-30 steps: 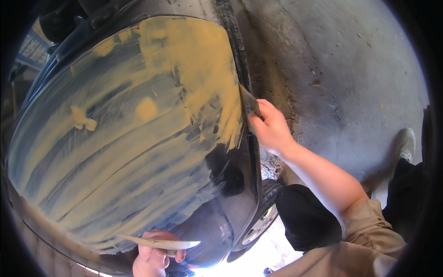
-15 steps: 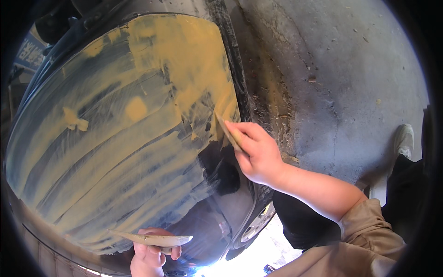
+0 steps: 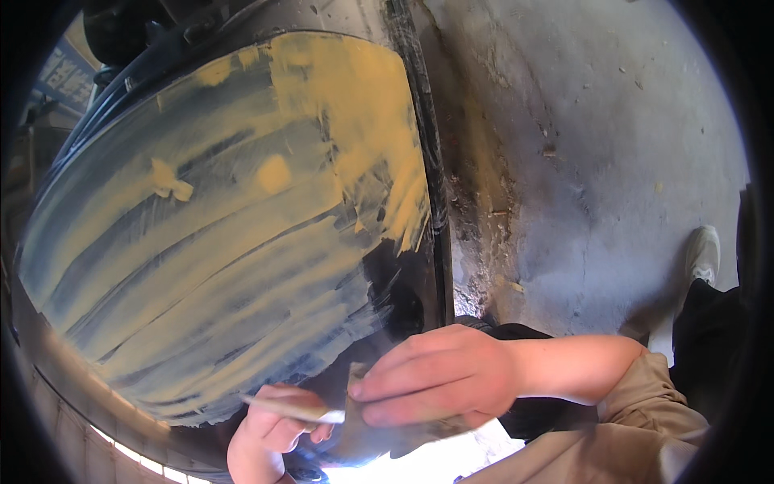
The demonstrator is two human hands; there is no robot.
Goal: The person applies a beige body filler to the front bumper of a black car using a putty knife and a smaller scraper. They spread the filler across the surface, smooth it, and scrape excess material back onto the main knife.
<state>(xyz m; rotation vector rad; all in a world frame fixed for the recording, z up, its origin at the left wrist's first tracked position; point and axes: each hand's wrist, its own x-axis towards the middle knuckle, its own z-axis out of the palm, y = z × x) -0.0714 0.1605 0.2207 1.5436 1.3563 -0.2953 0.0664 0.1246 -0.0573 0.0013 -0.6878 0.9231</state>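
Note:
A dark car body panel (image 3: 201, 266) fills the left of the view, smeared with broad streaks of yellow filler. My right hand (image 3: 439, 375) is low in the middle, gripping a flat putty spreader (image 3: 363, 419) whose blade points down-left. My left hand (image 3: 270, 427) sits just left of it at the bottom edge, holding a second thin spreader (image 3: 298, 411) level, its pale tip touching or almost touching the right-hand blade. Both hands are below the panel's lower black edge.
A black trim strip (image 3: 431, 185) runs down the panel's right edge. Grey stained concrete floor (image 3: 597, 161) lies to the right, with my white shoe (image 3: 703, 254) and dark trouser leg at far right. My tan sleeve (image 3: 637, 427) crosses the lower right.
My right hand has left the panel's right edge and come down and left with its spreader, meeting the spreader in my left hand. The left hand stayed low.

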